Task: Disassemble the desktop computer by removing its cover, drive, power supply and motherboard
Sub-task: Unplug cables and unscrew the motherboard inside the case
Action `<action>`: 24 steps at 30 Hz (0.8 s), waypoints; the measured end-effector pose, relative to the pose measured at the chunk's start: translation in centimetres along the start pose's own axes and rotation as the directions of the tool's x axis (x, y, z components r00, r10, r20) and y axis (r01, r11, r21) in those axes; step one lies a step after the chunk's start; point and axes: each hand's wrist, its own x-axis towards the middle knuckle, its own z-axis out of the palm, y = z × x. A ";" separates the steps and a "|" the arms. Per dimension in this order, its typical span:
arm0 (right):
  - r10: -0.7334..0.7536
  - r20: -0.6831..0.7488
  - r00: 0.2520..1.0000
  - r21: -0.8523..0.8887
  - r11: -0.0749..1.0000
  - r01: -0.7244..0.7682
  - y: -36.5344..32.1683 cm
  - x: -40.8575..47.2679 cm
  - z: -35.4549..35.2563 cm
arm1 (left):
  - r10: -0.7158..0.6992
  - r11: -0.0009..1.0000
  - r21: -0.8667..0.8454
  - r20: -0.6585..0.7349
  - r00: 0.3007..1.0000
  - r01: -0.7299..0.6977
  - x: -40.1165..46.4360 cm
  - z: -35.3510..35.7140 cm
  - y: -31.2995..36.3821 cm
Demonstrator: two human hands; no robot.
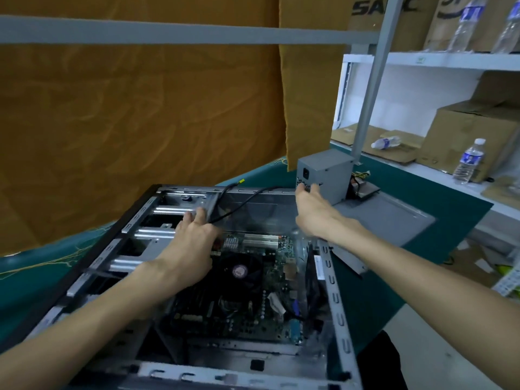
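The PSU (326, 175) stands far right of the case (334, 299), outside it; the right hand (311, 209) touches its near face, fingers (301, 190) extended. The left hand (194, 237), fingers spread, rests inside the case.

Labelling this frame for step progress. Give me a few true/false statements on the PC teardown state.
1. The power supply sits outside the case, on the side cover. True.
2. The right hand holds a screwdriver. False: it touches the power supply, with no tool.
3. The motherboard is already out. False: it is in the case.
4. The left hand is at the drive cage. True.
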 end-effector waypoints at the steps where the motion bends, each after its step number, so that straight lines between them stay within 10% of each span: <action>1: -0.044 0.003 0.999 0.019 0.999 0.044 0.2 0.4 -0.3 | -0.018 1.000 0.017 0.008 1.000 0.018 -0.2 0.0 0.5; 7: -0.172 0.046 0.984 -0.027 0.985 0.173 0.7 2.2 -0.8 | -0.078 0.991 0.116 0.036 0.996 0.073 -0.6 -0.5 2.4; 12: -0.508 -0.166 0.845 -0.296 0.843 0.449 -1.2 -0.3 -0.3 | 0.326 0.944 0.022 0.089 0.941 -0.329 -0.4 -0.9 3.6; 18: -0.277 0.597 0.753 -0.275 0.811 0.517 -3.3 -3.2 0.7 | 0.293 0.949 -0.005 0.390 0.873 -0.316 -0.3 0.2 4.8; 24: -0.104 0.738 0.667 -0.327 0.809 0.488 -4.2 -2.3 3.5 | 0.188 0.965 0.111 0.337 0.923 -0.237 -0.8 1.5 5.4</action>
